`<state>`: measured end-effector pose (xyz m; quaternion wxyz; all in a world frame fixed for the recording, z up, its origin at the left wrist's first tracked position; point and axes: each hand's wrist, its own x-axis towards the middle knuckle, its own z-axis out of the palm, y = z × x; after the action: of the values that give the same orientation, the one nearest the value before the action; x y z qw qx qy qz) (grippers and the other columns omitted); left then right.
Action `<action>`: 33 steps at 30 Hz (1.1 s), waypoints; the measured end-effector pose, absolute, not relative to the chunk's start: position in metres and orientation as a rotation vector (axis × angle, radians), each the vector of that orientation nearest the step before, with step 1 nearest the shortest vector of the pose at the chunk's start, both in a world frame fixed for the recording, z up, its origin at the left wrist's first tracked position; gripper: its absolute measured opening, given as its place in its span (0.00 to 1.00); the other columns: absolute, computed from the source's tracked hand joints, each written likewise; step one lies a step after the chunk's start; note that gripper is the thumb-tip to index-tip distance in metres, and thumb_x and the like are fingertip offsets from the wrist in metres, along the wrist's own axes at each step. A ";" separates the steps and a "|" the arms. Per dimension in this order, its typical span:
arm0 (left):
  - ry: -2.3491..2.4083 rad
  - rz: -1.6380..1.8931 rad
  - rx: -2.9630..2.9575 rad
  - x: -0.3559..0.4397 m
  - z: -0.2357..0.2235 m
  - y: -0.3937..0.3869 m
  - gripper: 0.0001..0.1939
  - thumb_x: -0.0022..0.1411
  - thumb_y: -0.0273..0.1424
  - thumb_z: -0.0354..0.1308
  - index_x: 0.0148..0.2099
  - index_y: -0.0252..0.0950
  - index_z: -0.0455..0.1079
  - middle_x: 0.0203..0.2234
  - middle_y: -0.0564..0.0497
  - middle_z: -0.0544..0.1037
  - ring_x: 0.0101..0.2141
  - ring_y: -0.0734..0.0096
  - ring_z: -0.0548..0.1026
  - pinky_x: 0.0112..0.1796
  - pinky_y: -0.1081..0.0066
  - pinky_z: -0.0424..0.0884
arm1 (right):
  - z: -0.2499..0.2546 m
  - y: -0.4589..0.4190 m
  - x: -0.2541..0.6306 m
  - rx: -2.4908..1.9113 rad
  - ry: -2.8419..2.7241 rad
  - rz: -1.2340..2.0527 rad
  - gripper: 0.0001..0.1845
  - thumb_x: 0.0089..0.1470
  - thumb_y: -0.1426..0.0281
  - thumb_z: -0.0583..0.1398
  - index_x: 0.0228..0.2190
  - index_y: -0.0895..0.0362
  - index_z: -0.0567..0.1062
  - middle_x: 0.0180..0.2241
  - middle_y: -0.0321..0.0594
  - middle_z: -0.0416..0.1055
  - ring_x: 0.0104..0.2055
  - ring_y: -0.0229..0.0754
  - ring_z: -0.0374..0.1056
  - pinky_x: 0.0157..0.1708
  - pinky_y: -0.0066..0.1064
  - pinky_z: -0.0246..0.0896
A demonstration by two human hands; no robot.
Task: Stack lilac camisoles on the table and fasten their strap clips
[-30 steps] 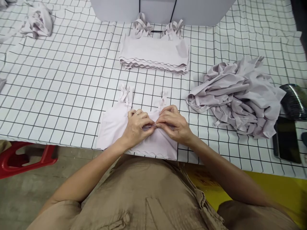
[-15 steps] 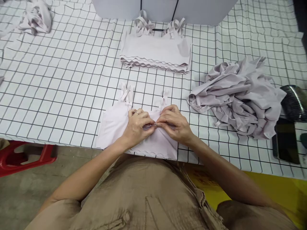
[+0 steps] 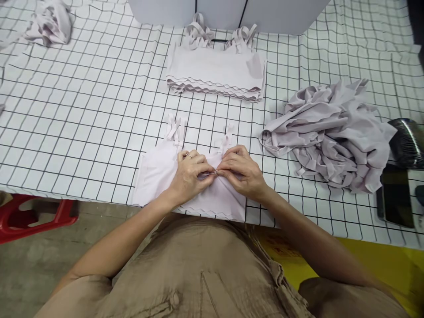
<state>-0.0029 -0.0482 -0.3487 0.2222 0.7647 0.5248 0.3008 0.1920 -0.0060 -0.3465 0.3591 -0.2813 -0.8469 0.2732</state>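
Pinching a thin metal pin between them, the left hand and right hand meet over the middle of a pale top; each has thumb and forefinger closed on it. Whether cloth is caught in the pinch too, I cannot tell. The top lies flat at the tabletop's front edge, straps towards the far edge, probably so that both wrists can rest low on it, hold it still and work close to the body.

Beyond the straps, a stack of similar pieces sits near the far edge, hems and straps lined up, which suggests neat order. To its right, nearer the right edge, a loose heap lies unfolded, within easy reach of the right hand. Beside it are a dark ribbed object, perhaps a tub, with no contents to make out, and a phone. Another bundle lies towards the far left corner. At the far edge stands a pale box; its inside is out of sight.
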 end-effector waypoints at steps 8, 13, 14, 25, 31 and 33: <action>1.466 0.838 2.112 -0.002 -0.349 -0.048 0.05 0.61 0.29 0.65 0.31 0.38 0.76 0.26 0.55 0.77 0.35 0.67 0.69 0.48 0.59 0.54 | -0.346 -0.007 0.190 -0.737 -2.155 0.729 0.06 0.60 0.74 0.62 0.31 0.54 0.77 0.28 0.38 0.76 0.39 0.46 0.65 0.45 0.47 0.61; 1.466 0.836 2.115 -0.002 -0.349 -0.049 0.05 0.61 0.28 0.65 0.31 0.39 0.76 0.26 0.55 0.77 0.35 0.67 0.69 0.47 0.59 0.54 | -0.346 -0.006 0.191 -0.759 -2.193 0.735 0.06 0.61 0.73 0.62 0.31 0.54 0.77 0.28 0.39 0.75 0.40 0.47 0.65 0.46 0.47 0.60; 1.458 0.844 2.118 -0.002 -0.349 -0.049 0.05 0.61 0.28 0.64 0.31 0.38 0.76 0.26 0.55 0.77 0.35 0.66 0.70 0.46 0.59 0.54 | -0.346 -0.006 0.192 -0.755 -2.196 0.731 0.06 0.61 0.73 0.62 0.31 0.54 0.77 0.27 0.39 0.75 0.40 0.47 0.65 0.46 0.47 0.60; 1.461 0.813 2.102 -0.002 -0.348 -0.048 0.05 0.62 0.29 0.63 0.32 0.39 0.77 0.27 0.54 0.78 0.36 0.66 0.70 0.48 0.58 0.54 | -0.347 -0.007 0.191 -0.728 -2.159 0.743 0.06 0.60 0.74 0.62 0.32 0.54 0.77 0.28 0.38 0.76 0.40 0.47 0.66 0.46 0.47 0.60; 1.458 0.803 2.089 -0.002 -0.347 -0.048 0.06 0.62 0.29 0.63 0.32 0.39 0.77 0.27 0.54 0.78 0.36 0.66 0.70 0.48 0.58 0.54 | -0.346 -0.006 0.192 -0.747 -2.174 0.745 0.06 0.61 0.73 0.62 0.31 0.53 0.78 0.28 0.38 0.76 0.40 0.47 0.66 0.46 0.47 0.61; 1.456 0.812 2.088 -0.002 -0.347 -0.048 0.05 0.62 0.29 0.63 0.32 0.39 0.77 0.27 0.54 0.78 0.36 0.66 0.70 0.48 0.58 0.54 | -0.346 -0.007 0.192 -0.752 -2.153 0.759 0.06 0.60 0.73 0.62 0.32 0.53 0.78 0.28 0.38 0.77 0.41 0.48 0.67 0.47 0.48 0.61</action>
<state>-0.0023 -0.0478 -0.3468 0.2326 0.7601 0.5299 0.2957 0.1921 -0.0066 -0.3463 0.3606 -0.2919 -0.8354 0.2946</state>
